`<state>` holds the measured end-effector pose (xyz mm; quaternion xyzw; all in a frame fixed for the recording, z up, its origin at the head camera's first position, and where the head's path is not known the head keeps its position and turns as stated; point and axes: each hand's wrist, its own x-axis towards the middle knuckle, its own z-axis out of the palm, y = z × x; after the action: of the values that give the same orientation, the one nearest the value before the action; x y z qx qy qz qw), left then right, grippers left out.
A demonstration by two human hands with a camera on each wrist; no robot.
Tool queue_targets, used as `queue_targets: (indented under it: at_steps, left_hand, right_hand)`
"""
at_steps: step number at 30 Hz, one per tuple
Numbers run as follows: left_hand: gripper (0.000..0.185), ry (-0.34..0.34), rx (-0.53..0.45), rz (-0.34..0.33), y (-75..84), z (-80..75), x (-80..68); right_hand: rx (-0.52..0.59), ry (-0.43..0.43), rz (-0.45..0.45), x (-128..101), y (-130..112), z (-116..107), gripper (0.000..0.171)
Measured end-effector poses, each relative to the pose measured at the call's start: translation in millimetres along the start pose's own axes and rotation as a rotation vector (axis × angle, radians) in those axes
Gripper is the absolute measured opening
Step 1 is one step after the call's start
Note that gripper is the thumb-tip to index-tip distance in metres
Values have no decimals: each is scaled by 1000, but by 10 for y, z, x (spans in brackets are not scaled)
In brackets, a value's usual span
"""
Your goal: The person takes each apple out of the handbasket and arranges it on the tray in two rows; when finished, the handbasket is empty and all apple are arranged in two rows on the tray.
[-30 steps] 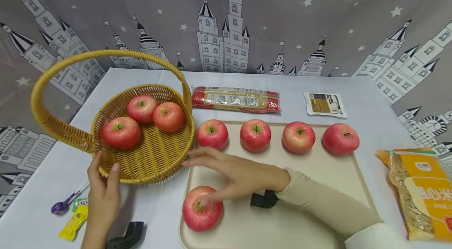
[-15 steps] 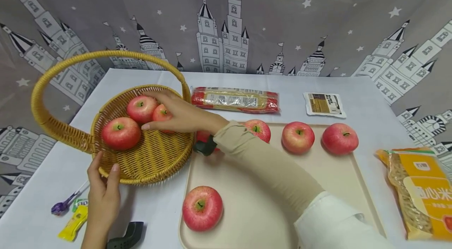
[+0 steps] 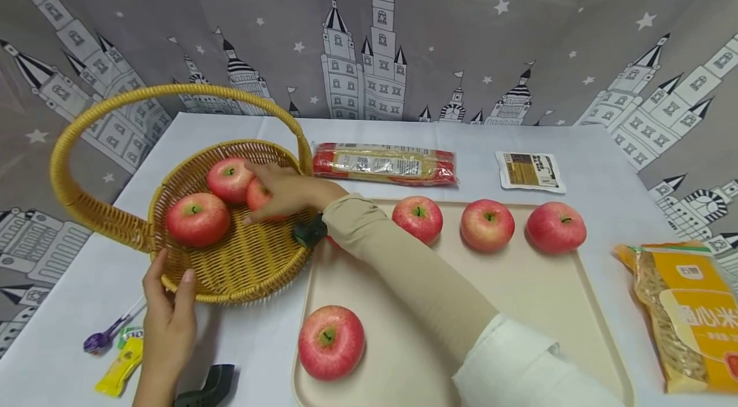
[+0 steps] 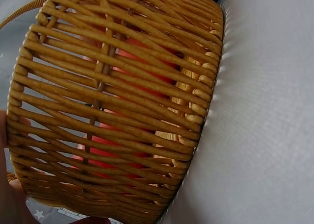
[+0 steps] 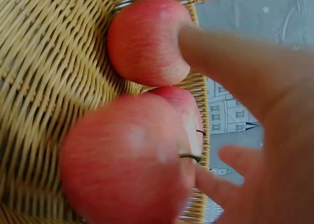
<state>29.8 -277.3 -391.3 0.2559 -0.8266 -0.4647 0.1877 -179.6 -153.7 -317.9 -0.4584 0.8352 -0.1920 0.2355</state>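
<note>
A yellow wicker basket (image 3: 230, 275) with a tall handle holds three red apples. My left hand (image 3: 167, 323) rests at its near left rim, fingers and thumb against the rim. My right hand (image 3: 285, 192) reaches into the basket over the right-hand apple (image 3: 258, 195), fingers on its far side, thumb extended on its near side. In the right wrist view a gap shows between the thumb (image 5: 211, 47) and that apple (image 5: 127, 155). The left apple (image 3: 198, 220) and the back apple (image 3: 230, 179) lie beside it. Through the weave, red apples show in the left wrist view.
A beige tray (image 3: 599, 304) bears several apples, one alone (image 3: 331, 343) at its near left. Behind it lie a red-and-yellow package (image 3: 385, 163) and a white packet (image 3: 530, 171). An orange bag (image 3: 686, 317) is at right, a lollipop (image 3: 100, 338) and yellow candy (image 3: 120, 367) at left.
My right hand has moved from above the tray's near-left apple leftward into the basket, then lower around the right-hand apple there. My left hand has stayed at the rim.
</note>
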Motion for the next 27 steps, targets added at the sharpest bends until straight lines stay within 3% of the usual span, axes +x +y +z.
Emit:
queue_targets:
  at_steps: [5, 13, 19, 27]
  left_hand:
    - [55, -4, -1, -1, -2, 4, 8]
    - [55, -22, 6, -2, -13, 41, 10]
    - [54, -3, 20, 9, 6, 12, -3]
    - [55, -3, 26, 3, 7, 12, 9]
  right_hand:
    - [-94, -22, -17, -42, 13, 32, 90]
    - [31, 131, -246, -282, 50, -54, 78]
    - [66, 223, -397, -880, 45, -219, 62]
    - [-39, 247, -389, -1868, 237, -108, 57]
